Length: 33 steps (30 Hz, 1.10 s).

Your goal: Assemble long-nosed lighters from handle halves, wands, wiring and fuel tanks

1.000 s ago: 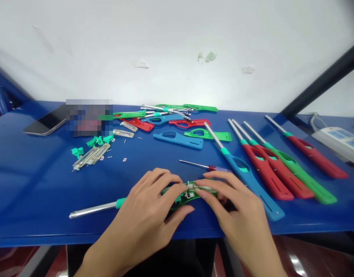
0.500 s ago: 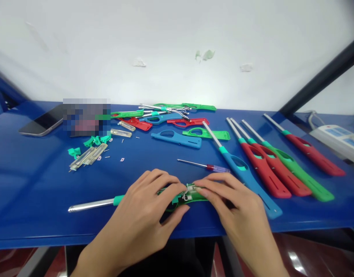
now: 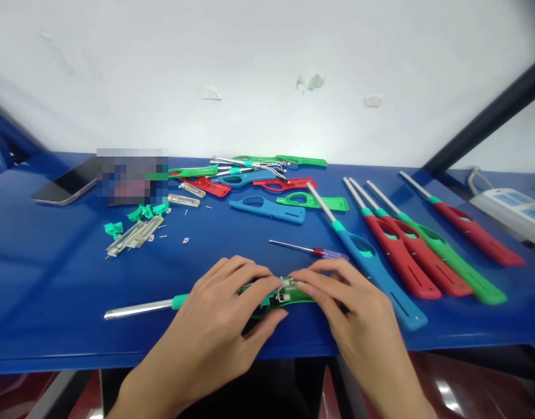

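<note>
A green long-nosed gas lighter (image 3: pixel 301 295), its handle opened up, lies near the table's front edge with its metal tube (image 3: pixel 139 309) pointing left. My left hand (image 3: pixel 226 308) is closed around the trigger end of the handle, thumb in front and fingers on top. At the clear fuel tank (image 3: pixel 289 284) inside the handle, my right hand (image 3: pixel 346 297) pinches with thumb and forefinger. The two hands' fingertips nearly meet there, beside a thin white wire. My fingers hide much of the handle's inside.
Closed lighters, among them a blue lighter (image 3: pixel 372 267), lie at the right. A screwdriver (image 3: pixel 313 250) lies beyond my hands. Handle halves (image 3: pixel 267 209) and metal tubes sit at the back. Loose fuel tanks (image 3: pixel 136 235), green triggers (image 3: pixel 114 228) and a phone (image 3: pixel 67 181) are at the left.
Almost nothing differs. My right hand's fingers have shifted very slightly left on the lighter, and the view has moved a touch.
</note>
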Available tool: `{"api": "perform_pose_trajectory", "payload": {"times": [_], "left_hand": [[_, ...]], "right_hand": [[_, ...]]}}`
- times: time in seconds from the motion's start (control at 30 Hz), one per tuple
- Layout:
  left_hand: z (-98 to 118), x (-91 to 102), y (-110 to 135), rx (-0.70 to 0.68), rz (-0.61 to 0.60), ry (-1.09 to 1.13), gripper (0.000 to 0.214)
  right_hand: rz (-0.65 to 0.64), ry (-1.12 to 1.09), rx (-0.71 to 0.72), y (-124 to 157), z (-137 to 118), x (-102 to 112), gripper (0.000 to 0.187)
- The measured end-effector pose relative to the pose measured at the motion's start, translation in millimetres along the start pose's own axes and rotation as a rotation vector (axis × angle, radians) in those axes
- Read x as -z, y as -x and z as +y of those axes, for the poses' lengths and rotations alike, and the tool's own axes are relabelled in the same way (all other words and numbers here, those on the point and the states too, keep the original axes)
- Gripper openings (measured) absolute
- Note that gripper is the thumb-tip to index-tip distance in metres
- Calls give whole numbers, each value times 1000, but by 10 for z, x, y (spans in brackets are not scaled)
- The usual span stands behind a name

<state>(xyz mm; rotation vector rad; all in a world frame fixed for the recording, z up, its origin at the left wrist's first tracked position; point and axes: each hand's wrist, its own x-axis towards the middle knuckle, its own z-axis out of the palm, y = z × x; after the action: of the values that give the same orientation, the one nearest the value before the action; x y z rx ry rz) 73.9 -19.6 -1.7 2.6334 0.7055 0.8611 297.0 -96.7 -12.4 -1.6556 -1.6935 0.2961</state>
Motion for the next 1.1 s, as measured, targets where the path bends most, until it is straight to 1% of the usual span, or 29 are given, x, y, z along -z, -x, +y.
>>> {"api": "perform_pose_trajectory", "payload": {"times": [0.23,0.57,0.73,1.1], "left_hand": [[-1,3,-10,-4,0,6,21],[0,17,-13,-7,-3,2,21],[-4,12,-18,-15,-1,-2,18],[-13,12,-12,-16,-4,9,16]], "right_hand": [[65,-39,-49,-10,-77,-58,26],[53,-26,-51,-3,-98,-68,27],[84,9,-45,-9,-97,-76,28],[72,-19,-30,9,-62,-60,29]]}}
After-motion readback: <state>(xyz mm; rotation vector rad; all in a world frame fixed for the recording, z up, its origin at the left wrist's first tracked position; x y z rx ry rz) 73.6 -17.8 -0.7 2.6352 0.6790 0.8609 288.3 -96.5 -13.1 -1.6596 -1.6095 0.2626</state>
